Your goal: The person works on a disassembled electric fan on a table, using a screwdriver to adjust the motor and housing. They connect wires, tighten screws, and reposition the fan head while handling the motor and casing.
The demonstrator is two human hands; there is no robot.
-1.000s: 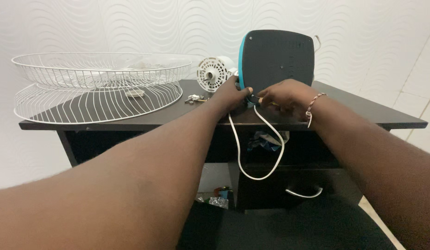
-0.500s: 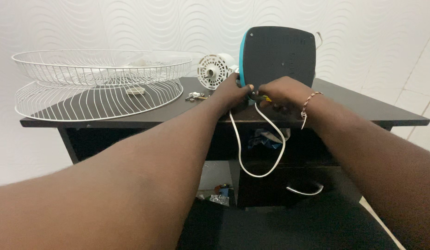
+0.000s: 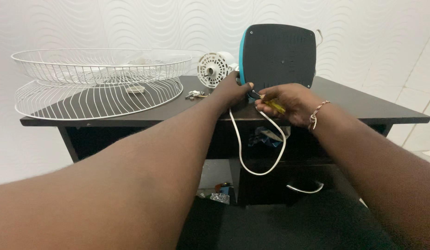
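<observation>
Here, both hands meet at the low left corner of the fan base [image 3: 277,55], a dark square plate with a teal edge that stands upright near the far side of the dark tabletop [image 3: 363,104]; the left hand [image 3: 236,90] is closed around that corner and holds the base steady; the right hand [image 3: 291,103] is closed around a small screwdriver [image 3: 269,103] with a yellow handle, and its thin tip points at the same corner, just beside the left thumb; the exact spot the tip touches is too small to see. A white cord [image 3: 261,153] hangs from under the hands in a long loop in front of the tabletop. The fan looks already taken apart: two white wire guards [image 3: 99,85] lie stacked on the left of the tabletop, one bowl-up above the other; a round white motor piece [image 3: 214,69] sits just left of the base; a few small metal bits [image 3: 195,95], maybe screws, lie near the left hand. So the big parts seem to be off, and the work on the base corner looks like it is in the middle, not done; I cannot tell if a screw there is going in or out.
</observation>
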